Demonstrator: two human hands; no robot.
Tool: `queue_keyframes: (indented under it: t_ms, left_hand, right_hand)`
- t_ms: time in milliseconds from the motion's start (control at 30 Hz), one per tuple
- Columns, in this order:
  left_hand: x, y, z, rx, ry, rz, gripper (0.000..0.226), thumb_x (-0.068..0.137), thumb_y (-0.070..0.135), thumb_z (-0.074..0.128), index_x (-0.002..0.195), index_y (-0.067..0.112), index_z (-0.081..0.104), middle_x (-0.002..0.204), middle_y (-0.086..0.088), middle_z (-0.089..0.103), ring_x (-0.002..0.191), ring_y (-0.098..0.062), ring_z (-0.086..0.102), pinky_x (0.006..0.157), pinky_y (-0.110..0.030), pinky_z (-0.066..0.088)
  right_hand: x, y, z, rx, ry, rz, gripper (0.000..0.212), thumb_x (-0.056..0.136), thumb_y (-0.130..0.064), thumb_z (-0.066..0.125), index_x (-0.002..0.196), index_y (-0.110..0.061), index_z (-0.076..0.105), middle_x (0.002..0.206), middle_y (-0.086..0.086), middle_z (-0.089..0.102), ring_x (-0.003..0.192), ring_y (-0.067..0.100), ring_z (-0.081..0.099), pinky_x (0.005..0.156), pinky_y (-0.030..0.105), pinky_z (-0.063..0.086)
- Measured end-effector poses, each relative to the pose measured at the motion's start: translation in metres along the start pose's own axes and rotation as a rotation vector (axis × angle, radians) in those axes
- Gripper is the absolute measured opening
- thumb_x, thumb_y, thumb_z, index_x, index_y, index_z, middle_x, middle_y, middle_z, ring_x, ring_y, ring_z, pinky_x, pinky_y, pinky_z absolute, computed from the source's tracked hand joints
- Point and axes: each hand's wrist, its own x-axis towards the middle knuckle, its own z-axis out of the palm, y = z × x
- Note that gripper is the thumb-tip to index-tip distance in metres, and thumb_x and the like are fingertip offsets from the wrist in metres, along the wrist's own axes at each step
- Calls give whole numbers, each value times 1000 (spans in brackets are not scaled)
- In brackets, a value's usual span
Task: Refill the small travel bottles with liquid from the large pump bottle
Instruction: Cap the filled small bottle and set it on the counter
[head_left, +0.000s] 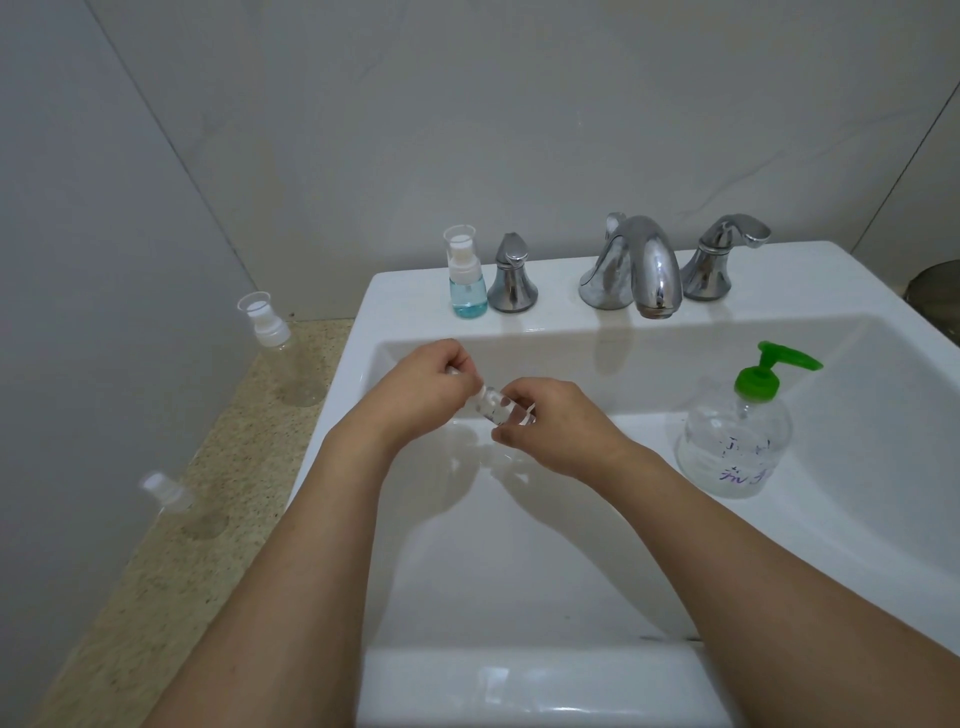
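Over the sink (571, 571), the left hand (426, 389) pinches the cap end of a small clear bottle (493, 405); the right hand (550, 431) grips its body. The pump bottle (732, 441) stands inside the sink, right.

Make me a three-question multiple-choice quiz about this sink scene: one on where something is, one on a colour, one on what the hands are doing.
1. Where does the large pump bottle stand?
A. on the speckled counter
B. inside the sink basin, to the right of the hands
C. on the ledge beside the faucet

2. What colour is the liquid in the small spray bottle on the sink's back ledge?
A. blue
B. orange
C. purple

3. What are the two hands doing?
A. pressing the green pump
B. turning a faucet handle
C. both holding one small clear bottle over the basin

Answers:
1 B: it rests on the sink basin floor at the right.
2 A: its lower part shows light blue liquid.
3 C: the left hand grips the cap end and the right hand the body of the small clear bottle.
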Motion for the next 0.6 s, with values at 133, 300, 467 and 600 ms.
queue_keyframes:
  t_ms: [133,300,467,600]
  left_hand:
    - [0,-1,0,-10,14,-9,12,95,28,60,93,16,63,86,-2,67,77,-17,62,78,-37,51]
    - [0,2,0,8,-14,-3,2,92,17,60,91,17,63,87,-2,64,74,-16,56,70,-31,45]
    - [0,-1,0,-5,-3,4,13,95,30,61,91,18,62,94,-2,67,83,-20,62,77,-38,50]
    - [1,-2,1,37,9,0,21,99,36,58,87,19,60,81,-1,66,72,-16,58,70,-33,47]
  right_hand:
    - [1,1,0,9,-1,-1,22,83,-25,73,102,-19,67,96,-1,65,82,14,59,73,31,50]
    - [1,1,0,6,4,-3,21,83,-25,73,101,-18,67,95,-1,65,82,15,59,73,32,51]
    - [0,1,0,12,2,-5,22,83,-25,73,103,-19,66,96,-1,65,82,14,59,74,32,51]
    - [0,1,0,2,2,-9,22,83,-25,73,102,-18,67,96,-1,65,83,15,59,76,33,51]
